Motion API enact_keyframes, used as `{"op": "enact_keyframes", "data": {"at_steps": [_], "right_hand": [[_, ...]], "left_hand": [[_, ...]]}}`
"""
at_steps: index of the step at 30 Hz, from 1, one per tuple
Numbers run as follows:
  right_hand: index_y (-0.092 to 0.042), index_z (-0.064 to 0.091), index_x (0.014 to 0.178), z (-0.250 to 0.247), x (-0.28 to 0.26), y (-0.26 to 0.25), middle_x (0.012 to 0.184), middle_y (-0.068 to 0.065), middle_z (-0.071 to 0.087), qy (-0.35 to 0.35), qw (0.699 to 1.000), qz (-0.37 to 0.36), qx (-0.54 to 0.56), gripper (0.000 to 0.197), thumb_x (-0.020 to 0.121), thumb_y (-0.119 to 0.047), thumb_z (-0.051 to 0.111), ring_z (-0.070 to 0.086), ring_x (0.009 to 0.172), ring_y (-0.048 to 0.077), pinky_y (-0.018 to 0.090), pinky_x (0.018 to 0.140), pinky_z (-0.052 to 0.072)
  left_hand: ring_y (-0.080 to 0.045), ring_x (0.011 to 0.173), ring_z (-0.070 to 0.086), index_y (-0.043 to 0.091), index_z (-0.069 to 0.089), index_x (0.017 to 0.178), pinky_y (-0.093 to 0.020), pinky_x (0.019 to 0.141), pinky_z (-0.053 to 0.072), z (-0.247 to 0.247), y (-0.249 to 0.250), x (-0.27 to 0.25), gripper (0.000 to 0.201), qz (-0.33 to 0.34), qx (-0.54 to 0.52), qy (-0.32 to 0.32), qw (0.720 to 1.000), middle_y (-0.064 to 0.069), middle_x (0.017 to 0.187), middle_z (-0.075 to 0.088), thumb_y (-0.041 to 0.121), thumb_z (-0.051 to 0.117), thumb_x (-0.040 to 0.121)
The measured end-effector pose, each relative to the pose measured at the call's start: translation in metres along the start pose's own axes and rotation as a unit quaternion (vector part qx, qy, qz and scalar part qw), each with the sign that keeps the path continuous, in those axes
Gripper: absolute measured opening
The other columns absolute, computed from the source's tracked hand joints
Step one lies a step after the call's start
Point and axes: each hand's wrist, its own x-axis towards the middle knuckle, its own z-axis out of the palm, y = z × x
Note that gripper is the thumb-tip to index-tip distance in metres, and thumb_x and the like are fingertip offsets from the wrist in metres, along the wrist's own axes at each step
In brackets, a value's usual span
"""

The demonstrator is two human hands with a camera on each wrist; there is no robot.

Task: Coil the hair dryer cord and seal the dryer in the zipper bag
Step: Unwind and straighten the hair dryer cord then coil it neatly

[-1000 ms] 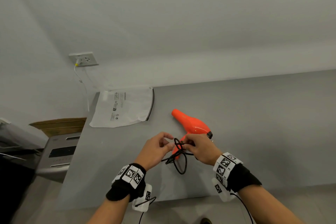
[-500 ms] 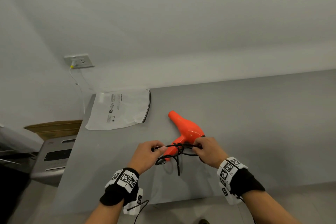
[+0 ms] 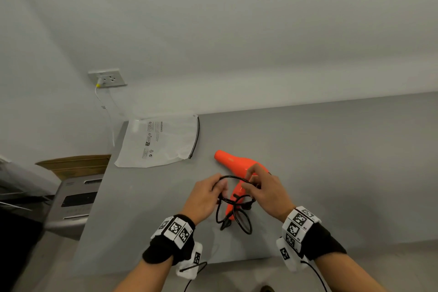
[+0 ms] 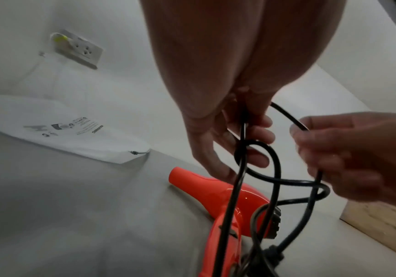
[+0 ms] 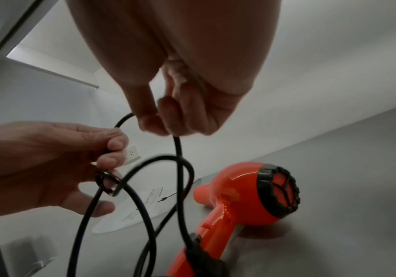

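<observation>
An orange hair dryer (image 3: 233, 164) (image 4: 206, 189) (image 5: 244, 195) lies on the grey table (image 3: 331, 161), nozzle pointing far-left. Its black cord (image 3: 233, 211) (image 4: 270, 168) (image 5: 180, 168) hangs in loose loops just above the handle. My left hand (image 3: 208, 194) (image 4: 237, 135) (image 5: 57, 159) pinches the looped cord on the left. My right hand (image 3: 263, 191) (image 5: 175, 112) (image 4: 348, 150) pinches the cord's upper arc on the right, above the dryer body. The white zipper bag (image 3: 158, 141) (image 4: 57, 129) lies flat at the table's far-left corner, its black zipper edge facing the dryer.
A wall socket (image 3: 107, 78) with a yellow plug and white cable sits above the bag. A grey appliance (image 3: 73, 201) and a cardboard box (image 3: 75, 165) stand left of the table. A light wooden box (image 4: 382, 221) stands at the right in the left wrist view.
My hands have drawn closer together and lifted slightly. The cord, stretched straight between them half a second ago, now arcs up in a new loop between the hands.
</observation>
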Motion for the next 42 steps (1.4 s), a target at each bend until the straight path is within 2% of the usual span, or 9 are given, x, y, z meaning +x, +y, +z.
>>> {"op": "enact_keyframes", "data": {"at_steps": [7, 10, 14, 18, 23, 30, 37, 39, 42], "right_hand": [[-0.015, 0.065, 0.082, 0.008, -0.007, 0.038, 0.074, 0.000, 0.064, -0.078, 0.989, 0.098, -0.078, 0.009, 0.083, -0.017, 0.073, 0.052, 0.061, 0.004, 0.014, 0.059, 0.044], [-0.012, 0.065, 0.086, 0.013, -0.012, 0.047, 0.085, 0.010, 0.070, -0.084, 0.987, 0.125, -0.057, 0.008, 0.087, -0.017, 0.071, 0.058, 0.060, 0.007, 0.016, 0.057, 0.049], [-0.019, 0.068, 0.096, 0.018, -0.019, 0.053, 0.087, -0.003, 0.072, -0.103, 0.985, 0.133, -0.050, 0.010, 0.092, -0.028, 0.066, 0.061, 0.062, -0.001, 0.015, 0.062, 0.051], [-0.022, 0.067, 0.106, 0.018, -0.021, 0.057, 0.101, -0.002, 0.071, -0.106, 0.980, 0.160, -0.043, 0.018, 0.092, -0.033, 0.066, 0.066, 0.073, 0.008, 0.030, 0.075, 0.059], [-0.021, 0.065, 0.112, 0.021, -0.022, 0.054, 0.105, -0.001, 0.071, -0.128, 0.976, 0.141, -0.104, 0.024, 0.093, -0.036, 0.064, 0.062, 0.082, 0.011, 0.024, 0.076, 0.049], [-0.022, 0.069, 0.090, 0.030, -0.022, 0.046, 0.075, 0.003, 0.076, -0.217, 0.955, 0.135, -0.148, 0.024, 0.090, -0.045, 0.062, 0.072, 0.062, 0.009, 0.025, 0.069, 0.057], [-0.028, 0.053, 0.120, 0.036, -0.025, 0.046, 0.081, -0.006, 0.065, -0.196, 0.966, 0.131, -0.111, 0.031, 0.095, -0.046, 0.055, 0.071, 0.064, 0.011, 0.025, 0.066, 0.055], [-0.034, 0.051, 0.120, 0.036, -0.025, 0.036, 0.069, -0.007, 0.063, -0.175, 0.975, 0.087, -0.106, 0.036, 0.090, -0.052, 0.059, 0.064, 0.064, 0.008, 0.031, 0.071, 0.054], [-0.036, 0.056, 0.116, 0.037, -0.020, 0.025, 0.084, -0.006, 0.070, -0.185, 0.976, 0.061, -0.093, 0.049, 0.079, -0.066, 0.062, 0.064, 0.075, 0.006, 0.029, 0.074, 0.054]], "left_hand": [[-0.037, 0.085, 0.075, 0.005, 0.055, 0.090, -0.059, 0.073, 0.063, -0.012, 0.005, 0.000, 0.031, -0.103, -0.186, 0.103, 0.972, -0.014, 0.076, 0.063, 0.022, 0.039, 0.111], [-0.038, 0.086, 0.076, 0.008, 0.053, 0.091, -0.057, 0.069, 0.064, -0.012, 0.005, -0.001, 0.032, -0.134, -0.210, 0.133, 0.959, -0.015, 0.077, 0.061, 0.025, 0.036, 0.112], [-0.034, 0.075, 0.076, 0.009, 0.050, 0.091, -0.054, 0.065, 0.064, -0.013, 0.002, -0.001, 0.033, -0.161, -0.225, 0.169, 0.946, -0.015, 0.074, 0.057, 0.028, 0.033, 0.112], [-0.033, 0.074, 0.075, 0.008, 0.049, 0.091, -0.052, 0.064, 0.065, -0.018, 0.002, -0.001, 0.034, -0.165, -0.236, 0.182, 0.940, -0.015, 0.072, 0.056, 0.029, 0.034, 0.112], [-0.035, 0.078, 0.076, 0.009, 0.051, 0.093, -0.057, 0.070, 0.064, -0.015, 0.010, -0.005, 0.034, -0.142, -0.225, 0.138, 0.954, -0.013, 0.070, 0.061, 0.031, 0.034, 0.112], [-0.032, 0.077, 0.074, 0.015, 0.051, 0.102, -0.059, 0.068, 0.063, -0.018, 0.013, -0.005, 0.026, -0.088, -0.286, 0.215, 0.930, -0.010, 0.076, 0.062, 0.029, 0.032, 0.113], [-0.044, 0.083, 0.075, 0.027, 0.053, 0.105, -0.060, 0.067, 0.063, -0.017, 0.025, -0.012, 0.023, -0.066, -0.263, 0.138, 0.953, -0.017, 0.081, 0.065, 0.038, 0.034, 0.111], [-0.045, 0.087, 0.074, 0.027, 0.055, 0.105, -0.059, 0.068, 0.063, -0.014, 0.027, -0.012, 0.023, -0.071, -0.242, 0.106, 0.962, -0.016, 0.082, 0.067, 0.040, 0.037, 0.110], [-0.041, 0.086, 0.074, 0.024, 0.056, 0.108, -0.064, 0.071, 0.062, -0.005, 0.028, -0.010, 0.020, -0.080, -0.225, 0.077, 0.968, -0.016, 0.086, 0.065, 0.038, 0.042, 0.109]]}}
